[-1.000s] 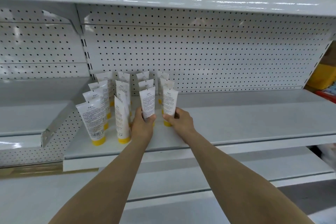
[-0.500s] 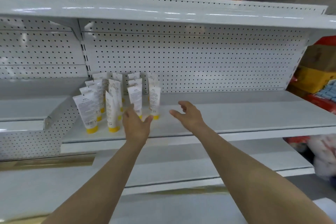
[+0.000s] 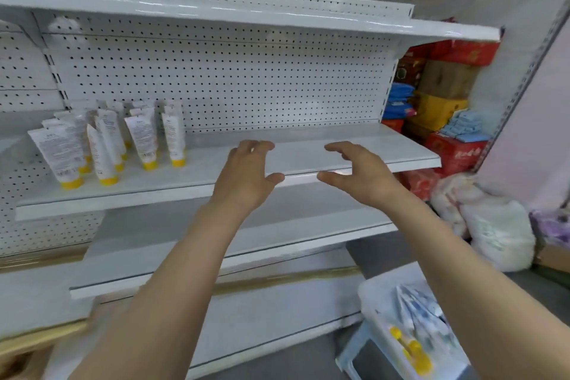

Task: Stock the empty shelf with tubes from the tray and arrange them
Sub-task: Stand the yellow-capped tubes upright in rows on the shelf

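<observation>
White plastic tubes with yellow caps (image 3: 415, 330) lie heaped in the pale plastic tray (image 3: 368, 296) low on my right, beside my right forearm. Long axes look slanted, too blurred to say more. My right hand (image 3: 361, 176) is nearer it than my left hand (image 3: 246, 177) — both hover empty, fingers loosely spread, at the white metal shelf (image 3: 308, 157). Stocked tubes (image 3: 142, 139) stand cap-down at its left end — well apart from both hands.
</observation>
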